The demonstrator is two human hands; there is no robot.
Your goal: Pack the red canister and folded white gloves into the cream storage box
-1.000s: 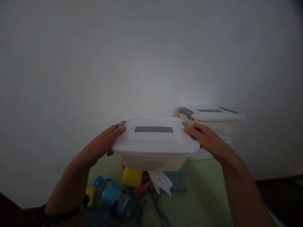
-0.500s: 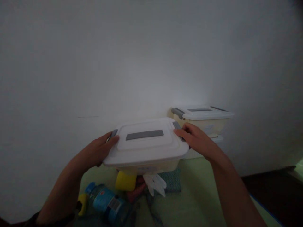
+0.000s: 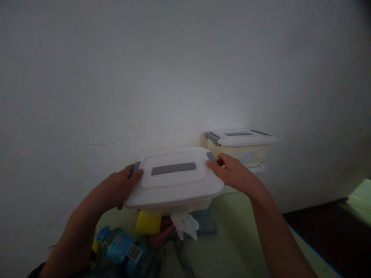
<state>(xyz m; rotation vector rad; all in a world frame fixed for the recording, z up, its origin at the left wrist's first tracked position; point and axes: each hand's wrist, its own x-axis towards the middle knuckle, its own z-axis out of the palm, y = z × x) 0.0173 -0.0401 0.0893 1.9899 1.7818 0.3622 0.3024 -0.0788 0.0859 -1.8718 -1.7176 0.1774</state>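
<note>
A white-lidded storage box (image 3: 174,193) with a cream body is lifted above the green surface. My left hand (image 3: 123,184) is closed on its left end, thumb on the lid beside a grey latch. At the opposite end my right hand (image 3: 232,172) grips the rim, thumb over the other grey latch. The lid looks seated, tilted slightly towards me. Partly hidden under the box lie a yellow sponge (image 3: 148,222), a white glove (image 3: 185,226), a patterned cloth (image 3: 206,221) and something red (image 3: 160,236).
Two stacked boxes, the upper one (image 3: 240,148) with a grey-latched lid, stand against the white wall (image 3: 162,77) at back right. A bottle with a blue cap and label (image 3: 124,251) lies near front left. The green surface's blue edge (image 3: 313,249) runs along the right.
The whole view has shifted slightly, with the background moving left. The held box sits a little lower in view, and both hands keep their grip on it.
</note>
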